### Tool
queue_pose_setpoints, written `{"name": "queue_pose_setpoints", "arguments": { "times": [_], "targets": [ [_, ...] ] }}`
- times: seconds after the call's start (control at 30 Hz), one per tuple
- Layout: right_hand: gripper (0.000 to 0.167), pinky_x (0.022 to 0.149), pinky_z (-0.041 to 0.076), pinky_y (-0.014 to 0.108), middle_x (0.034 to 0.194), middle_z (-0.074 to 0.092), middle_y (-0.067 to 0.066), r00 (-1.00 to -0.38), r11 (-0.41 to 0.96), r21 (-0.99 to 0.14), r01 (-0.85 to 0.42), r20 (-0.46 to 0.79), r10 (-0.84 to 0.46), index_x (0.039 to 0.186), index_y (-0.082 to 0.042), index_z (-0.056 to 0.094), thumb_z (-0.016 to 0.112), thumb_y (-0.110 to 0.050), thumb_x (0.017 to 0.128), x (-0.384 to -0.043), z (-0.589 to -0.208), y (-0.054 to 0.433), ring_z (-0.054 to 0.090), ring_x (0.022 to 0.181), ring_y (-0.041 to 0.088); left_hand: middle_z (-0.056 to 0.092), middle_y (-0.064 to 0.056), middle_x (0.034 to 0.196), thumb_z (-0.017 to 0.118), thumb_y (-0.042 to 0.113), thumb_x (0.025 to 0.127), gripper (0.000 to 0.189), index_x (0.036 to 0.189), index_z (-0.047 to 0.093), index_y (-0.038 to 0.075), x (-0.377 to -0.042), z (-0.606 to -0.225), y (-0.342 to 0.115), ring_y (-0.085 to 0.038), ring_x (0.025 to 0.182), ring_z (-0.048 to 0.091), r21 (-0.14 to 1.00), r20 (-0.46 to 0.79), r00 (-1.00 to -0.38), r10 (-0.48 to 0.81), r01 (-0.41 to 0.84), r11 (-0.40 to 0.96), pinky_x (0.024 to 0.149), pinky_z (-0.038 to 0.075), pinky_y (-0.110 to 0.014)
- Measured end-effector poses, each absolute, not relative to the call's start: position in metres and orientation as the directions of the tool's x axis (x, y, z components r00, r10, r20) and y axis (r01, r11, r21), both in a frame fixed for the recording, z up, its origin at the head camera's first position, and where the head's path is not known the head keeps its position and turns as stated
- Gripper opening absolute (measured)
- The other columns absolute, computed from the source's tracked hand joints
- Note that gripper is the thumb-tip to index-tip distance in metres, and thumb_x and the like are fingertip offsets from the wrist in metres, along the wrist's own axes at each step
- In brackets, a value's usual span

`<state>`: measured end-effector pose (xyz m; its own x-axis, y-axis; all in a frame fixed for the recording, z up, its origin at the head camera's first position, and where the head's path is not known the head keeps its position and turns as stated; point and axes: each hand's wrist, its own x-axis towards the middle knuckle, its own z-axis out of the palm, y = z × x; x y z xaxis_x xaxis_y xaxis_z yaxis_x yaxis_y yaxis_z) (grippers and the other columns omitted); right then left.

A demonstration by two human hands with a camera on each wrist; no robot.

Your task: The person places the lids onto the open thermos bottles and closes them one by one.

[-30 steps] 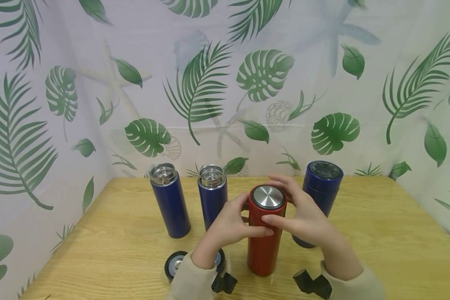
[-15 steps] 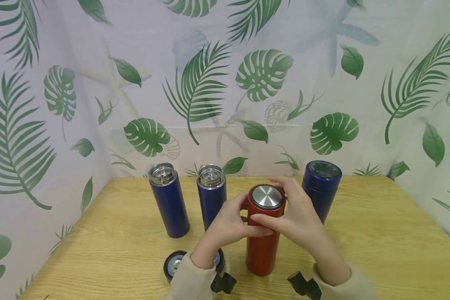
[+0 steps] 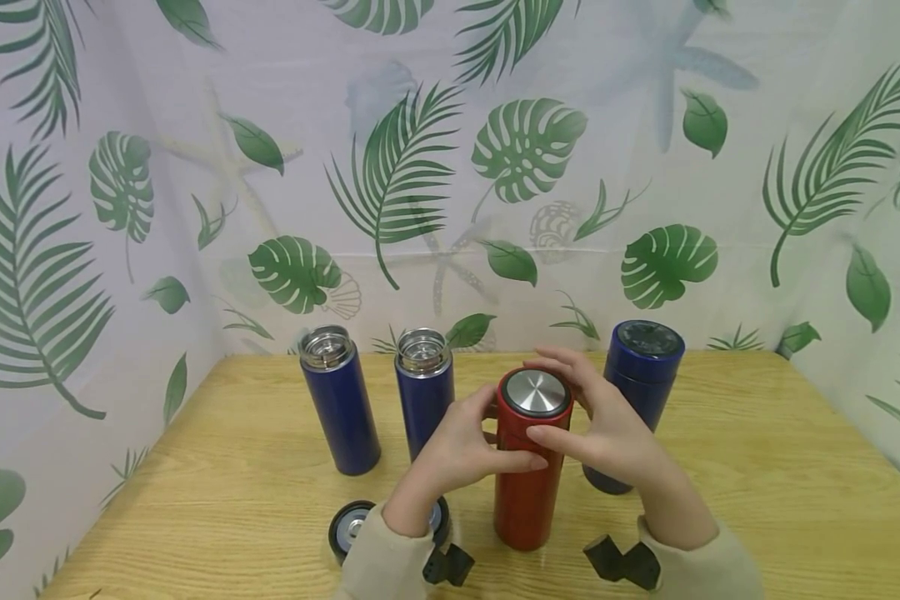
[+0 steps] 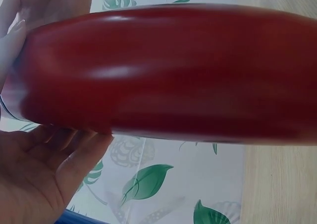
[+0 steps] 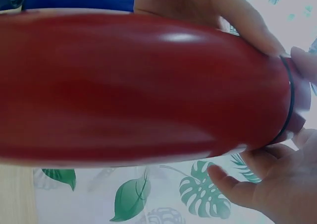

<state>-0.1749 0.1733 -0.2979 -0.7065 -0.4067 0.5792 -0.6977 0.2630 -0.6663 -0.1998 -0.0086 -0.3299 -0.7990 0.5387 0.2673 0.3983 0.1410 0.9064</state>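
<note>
A red thermos bottle (image 3: 527,500) stands upright on the table, its lid (image 3: 537,392) topped by a shiny metal disc. My left hand (image 3: 457,442) grips the upper body, thumb across the front. Higher up, my right hand (image 3: 615,425) holds the lid, thumb in front and fingers behind it. The left wrist view shows the red body (image 4: 163,75) at close range, with fingers at its upper end. In the right wrist view a dark seam (image 5: 290,100) runs between lid and body. The fingertips behind the bottle are hidden from the head view.
Two blue bottles without lids (image 3: 339,408) (image 3: 425,400) stand at the left. A lidded blue bottle (image 3: 645,367) stands behind my right hand. Black-rimmed lids (image 3: 348,525) lie by my left sleeve, one partly covered. A leaf-print cloth (image 3: 420,167) backs the table (image 3: 195,500).
My right thumb slid left across the lid's front, then came back right, the right wrist swinging along with it. The left hand and the bottle stayed almost in place.
</note>
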Motion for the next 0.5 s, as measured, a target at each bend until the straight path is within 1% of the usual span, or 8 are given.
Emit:
{"name": "queue_pose_setpoints", "arguments": {
  "times": [0.07, 0.13, 0.27, 0.37, 0.5],
  "targets": [
    [0.069, 0.091, 0.035, 0.018, 0.118, 0.051, 0.014, -0.71, 0.265, -0.668, -0.695, 0.578, -0.402, 0.131, -0.006, 0.033, 0.068, 0.004, 0.072, -0.1751, -0.2977, 0.1737, 0.051, 0.103, 0.013, 0.055, 0.003, 0.111, 0.078, 0.016, 0.067, 0.065, 0.123, 0.045, 0.013, -0.1996, -0.3297, -0.0083, -0.01, 0.094, 0.054, 0.904, 0.27, -0.801, 0.535, 0.401, 0.144, 0.068, 0.05, -0.023],
    [0.069, 0.091, 0.036, 0.02, 0.117, 0.052, 0.012, -0.719, 0.289, -0.666, -0.688, 0.571, -0.395, 0.13, -0.006, 0.033, 0.069, 0.003, 0.072, -0.1747, -0.2972, 0.1736, 0.052, 0.102, 0.014, 0.055, 0.002, 0.11, 0.078, 0.016, 0.066, 0.065, 0.122, 0.046, 0.012, -0.1993, -0.3297, -0.0081, -0.01, 0.093, 0.055, 0.902, 0.278, -0.801, 0.53, 0.407, 0.142, 0.068, 0.05, -0.023],
    [0.068, 0.088, 0.042, 0.035, 0.114, 0.054, 0.01, -0.755, 0.373, -0.656, -0.656, 0.549, -0.359, 0.128, -0.006, 0.036, 0.073, -0.003, 0.071, -0.1727, -0.296, 0.1717, 0.053, 0.101, 0.019, 0.056, 0.003, 0.109, 0.079, 0.016, 0.066, 0.063, 0.12, 0.047, 0.013, -0.1987, -0.3299, -0.0078, -0.01, 0.091, 0.056, 0.899, 0.294, -0.801, 0.521, 0.416, 0.133, 0.067, 0.05, -0.023],
    [0.068, 0.085, 0.043, 0.044, 0.113, 0.055, 0.009, -0.782, 0.43, -0.654, -0.622, 0.532, -0.323, 0.126, -0.006, 0.037, 0.075, -0.007, 0.069, -0.1704, -0.2952, 0.1688, 0.054, 0.099, 0.021, 0.057, 0.003, 0.108, 0.079, 0.016, 0.066, 0.062, 0.119, 0.047, 0.014, -0.1986, -0.3301, -0.0076, -0.01, 0.091, 0.056, 0.901, 0.296, -0.802, 0.52, 0.415, 0.126, 0.068, 0.05, -0.023],
    [0.068, 0.081, 0.044, 0.044, 0.111, 0.056, 0.008, -0.809, 0.486, -0.65, -0.584, 0.518, -0.279, 0.123, -0.006, 0.039, 0.077, -0.013, 0.068, -0.1672, -0.294, 0.1649, 0.054, 0.097, 0.02, 0.057, 0.004, 0.108, 0.079, 0.017, 0.066, 0.06, 0.119, 0.048, 0.015, -0.1991, -0.3304, -0.0074, -0.01, 0.091, 0.056, 0.902, 0.293, -0.803, 0.519, 0.412, 0.128, 0.068, 0.05, -0.024]
  ]
}}
